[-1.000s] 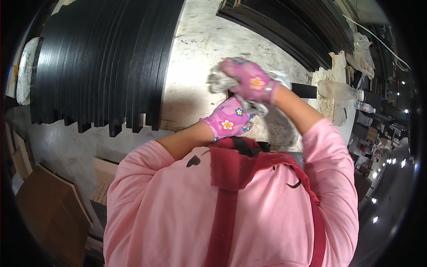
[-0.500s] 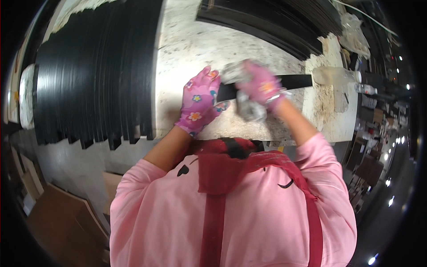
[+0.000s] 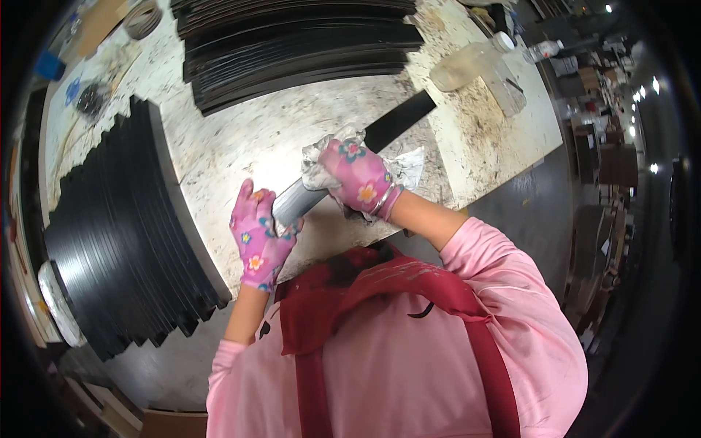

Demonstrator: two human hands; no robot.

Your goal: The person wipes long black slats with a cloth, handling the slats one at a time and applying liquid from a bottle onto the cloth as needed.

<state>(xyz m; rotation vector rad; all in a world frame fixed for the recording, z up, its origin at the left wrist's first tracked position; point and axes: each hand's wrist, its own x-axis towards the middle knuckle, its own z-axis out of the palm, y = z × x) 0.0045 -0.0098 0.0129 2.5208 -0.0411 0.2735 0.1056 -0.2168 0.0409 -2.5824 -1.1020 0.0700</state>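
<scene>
A flat black strip (image 3: 400,120) lies slantwise over the stained white tabletop, its near left end shining grey. At that end my left hand (image 3: 263,237), in a pink flowered glove, closes on the strip with the thumb on the near side. My right hand (image 3: 359,175), gloved alike, presses a crumpled whitish cloth (image 3: 321,164) onto the strip's middle. A loose flap of the cloth sticks out past the wrist. The fingertips of the right hand are hidden in the cloth.
Black strips stand packed in a stack (image 3: 139,233) at the left; another stack (image 3: 299,55) lies along the back. A cloudy plastic bottle (image 3: 471,64) lies at the right, near a small clear bottle (image 3: 544,51). A tape roll (image 3: 142,20) sits far left.
The view has turned, so the table and the strip now slant. My right hand and cloth have slid along the strip towards the left hand, which still holds the end.
</scene>
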